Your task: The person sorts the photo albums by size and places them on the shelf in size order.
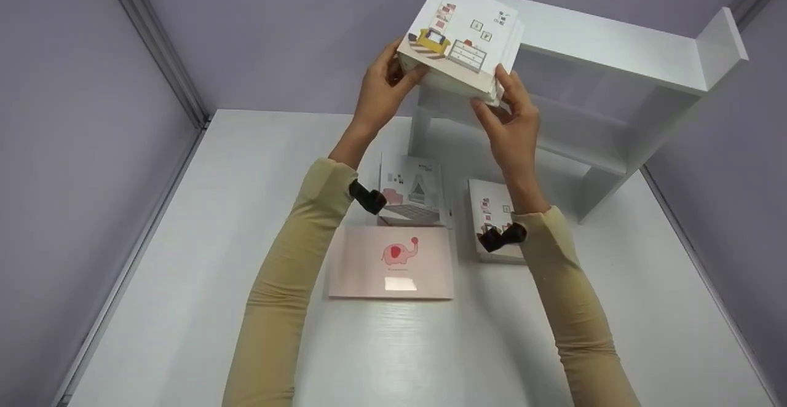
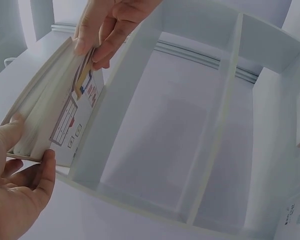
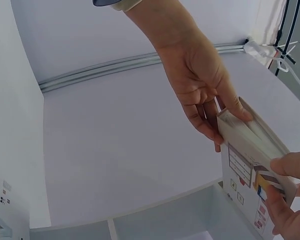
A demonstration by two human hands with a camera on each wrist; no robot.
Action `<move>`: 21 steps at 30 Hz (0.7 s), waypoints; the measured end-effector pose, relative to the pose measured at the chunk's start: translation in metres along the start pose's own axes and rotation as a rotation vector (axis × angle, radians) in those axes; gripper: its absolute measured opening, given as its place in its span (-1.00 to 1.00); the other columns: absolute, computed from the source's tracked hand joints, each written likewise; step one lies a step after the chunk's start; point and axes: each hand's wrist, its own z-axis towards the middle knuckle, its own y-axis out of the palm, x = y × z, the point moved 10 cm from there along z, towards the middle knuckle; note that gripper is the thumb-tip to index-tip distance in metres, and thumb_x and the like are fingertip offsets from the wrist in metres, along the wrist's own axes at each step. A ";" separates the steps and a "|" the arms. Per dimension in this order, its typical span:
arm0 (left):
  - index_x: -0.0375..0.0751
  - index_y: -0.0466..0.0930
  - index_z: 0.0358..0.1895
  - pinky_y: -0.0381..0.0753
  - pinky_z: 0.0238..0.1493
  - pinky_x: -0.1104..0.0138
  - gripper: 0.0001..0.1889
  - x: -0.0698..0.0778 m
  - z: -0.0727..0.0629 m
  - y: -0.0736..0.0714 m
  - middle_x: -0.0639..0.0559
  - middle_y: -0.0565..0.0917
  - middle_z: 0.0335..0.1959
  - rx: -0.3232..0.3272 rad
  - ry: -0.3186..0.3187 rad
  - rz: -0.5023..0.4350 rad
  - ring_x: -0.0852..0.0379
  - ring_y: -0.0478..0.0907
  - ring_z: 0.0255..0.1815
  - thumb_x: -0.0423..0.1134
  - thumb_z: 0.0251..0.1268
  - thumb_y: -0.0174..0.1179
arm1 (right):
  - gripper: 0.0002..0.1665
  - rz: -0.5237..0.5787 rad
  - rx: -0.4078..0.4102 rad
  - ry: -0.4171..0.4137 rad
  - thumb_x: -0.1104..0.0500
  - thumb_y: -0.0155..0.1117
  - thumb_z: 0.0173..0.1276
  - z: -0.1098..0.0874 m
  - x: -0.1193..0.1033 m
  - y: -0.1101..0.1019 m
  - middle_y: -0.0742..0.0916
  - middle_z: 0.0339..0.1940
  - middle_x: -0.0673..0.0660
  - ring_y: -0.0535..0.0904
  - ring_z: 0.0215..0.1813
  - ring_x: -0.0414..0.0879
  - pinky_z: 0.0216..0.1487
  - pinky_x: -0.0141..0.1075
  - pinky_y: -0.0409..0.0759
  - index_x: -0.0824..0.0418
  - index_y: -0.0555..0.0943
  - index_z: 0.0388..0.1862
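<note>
Both hands grip a thick white book (image 1: 452, 32) whose cover shows a yellow sofa and a chest of drawers. It is tilted, raised above the table at the left end of the white shelf (image 1: 605, 35). My left hand (image 1: 380, 94) holds the sofa-side corner, thumb on the near edge and fingers on the far side. At the drawers-side corner, my right hand (image 1: 516, 125) pinches the book between thumb and fingers. The page edges (image 2: 45, 105) face up in the left wrist view. In the right wrist view, the book (image 3: 247, 172) overlaps the shelf's end.
A pink elephant-covered book (image 1: 369, 265) lies on the white table (image 1: 184, 308). Behind it is a book with a tent picture (image 1: 403, 195). Another sofa-cover book (image 1: 501, 201) lies partly behind the right forearm. Purple-grey walls (image 1: 276, 38) border the table.
</note>
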 end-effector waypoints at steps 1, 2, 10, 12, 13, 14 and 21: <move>-0.34 0.19 0.35 0.52 -0.04 0.37 -0.39 0.001 0.000 0.000 -0.19 0.52 0.14 0.006 0.002 0.006 0.12 0.52 0.02 -0.33 0.26 0.17 | -0.36 -0.006 0.001 -0.002 0.42 0.24 0.21 0.000 -0.001 0.000 0.26 0.38 0.44 0.51 0.14 0.14 0.07 -0.22 0.53 0.48 0.30 0.27; -0.34 0.20 0.34 0.52 -0.04 0.37 -0.40 0.001 0.001 -0.001 -0.19 0.52 0.14 0.012 0.003 0.012 0.11 0.53 0.01 -0.33 0.26 0.17 | -0.36 -0.012 0.001 -0.005 0.42 0.24 0.21 0.000 -0.002 0.001 0.26 0.37 0.44 0.51 0.14 0.13 0.06 -0.22 0.54 0.48 0.30 0.27; -0.34 0.28 0.30 0.50 0.00 0.41 -0.45 0.006 0.002 -0.004 -0.16 0.49 0.16 0.067 -0.003 0.066 0.13 0.50 0.03 -0.32 0.25 0.18 | -0.38 -0.032 0.006 -0.017 0.38 0.26 0.21 0.003 -0.005 0.001 0.31 0.36 0.39 0.52 0.09 0.05 0.06 -0.22 0.54 0.45 0.35 0.26; -0.34 0.28 0.30 0.50 0.00 0.42 -0.45 0.007 0.002 -0.005 -0.15 0.49 0.15 0.076 -0.004 0.079 0.13 0.49 0.03 -0.32 0.25 0.18 | -0.39 -0.040 0.001 -0.014 0.38 0.27 0.21 0.003 -0.005 0.001 0.32 0.36 0.37 0.51 0.10 0.04 0.06 -0.23 0.54 0.43 0.37 0.25; -0.34 0.28 0.30 0.50 0.00 0.42 -0.45 0.007 0.002 -0.005 -0.15 0.49 0.15 0.080 -0.003 0.085 0.13 0.49 0.03 -0.32 0.25 0.18 | -0.40 -0.046 -0.001 -0.014 0.37 0.27 0.21 0.004 -0.006 0.001 0.32 0.36 0.37 0.51 0.10 0.03 0.06 -0.23 0.54 0.43 0.38 0.25; -0.34 0.28 0.30 0.50 0.00 0.42 -0.45 0.007 0.002 -0.005 -0.16 0.49 0.14 0.082 -0.004 0.091 0.12 0.50 0.02 -0.31 0.25 0.19 | -0.40 -0.050 -0.002 -0.008 0.37 0.28 0.20 0.004 -0.006 0.001 0.33 0.36 0.36 0.50 0.11 0.02 0.06 -0.24 0.54 0.42 0.39 0.24; -0.36 0.33 0.24 0.52 -0.06 0.42 -0.50 0.009 0.003 -0.006 -0.18 0.52 0.06 0.097 -0.008 0.090 0.10 0.51 -0.05 -0.31 0.25 0.19 | -0.44 -0.122 -0.002 0.025 0.32 0.30 0.21 0.008 -0.007 0.000 0.38 0.34 0.33 0.46 0.22 -0.02 0.09 -0.27 0.52 0.36 0.45 0.21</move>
